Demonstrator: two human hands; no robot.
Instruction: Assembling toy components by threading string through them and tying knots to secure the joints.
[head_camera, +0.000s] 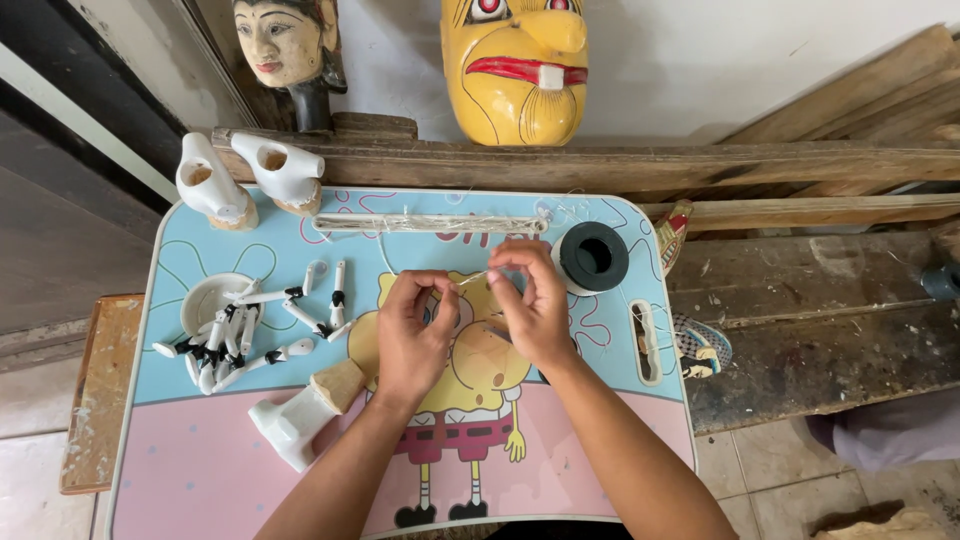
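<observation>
My left hand (413, 335) and my right hand (532, 303) meet over the middle of a small cartoon-printed table (200, 460). Both pinch a thin pale thread (468, 281) stretched between their fingertips. A black spool of thread (593, 256) stands just right of my right hand. Left of my left hand lie several small white puppet arm pieces with black joints (245, 335), and a white carved torso piece (300, 415) lies near my left forearm.
Two white carved puppet bodies (250, 178) stand at the table's far left corner, and a clear plastic packet (430, 223) lies along the back. A yellow mask (515, 65) and a carved head (285, 45) sit on a wooden beam (600, 160). A rough wooden bench (810, 320) is right.
</observation>
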